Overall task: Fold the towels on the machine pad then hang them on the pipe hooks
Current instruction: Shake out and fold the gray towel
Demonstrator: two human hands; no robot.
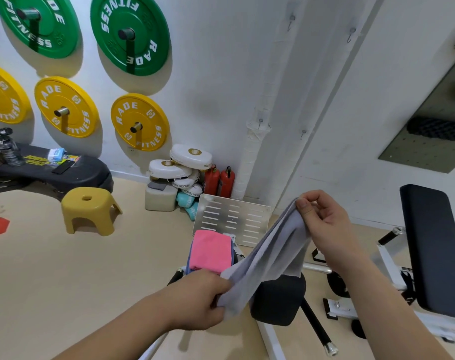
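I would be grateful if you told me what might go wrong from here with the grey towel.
The grey towel hangs in the air between the left hand and the right hand, held only at its ends; if either grip slips, it may drop past the black pad to the floor. The folded pink towel lies close beside it and could get dragged askew. The hooks on the pipe look small, so a thick fold might slide off.

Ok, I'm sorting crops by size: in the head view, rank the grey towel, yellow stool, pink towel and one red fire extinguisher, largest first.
1. grey towel, nearest the camera, which inflates it.
2. yellow stool.
3. pink towel, folded, lower edge hidden.
4. fire extinguisher, farthest back.
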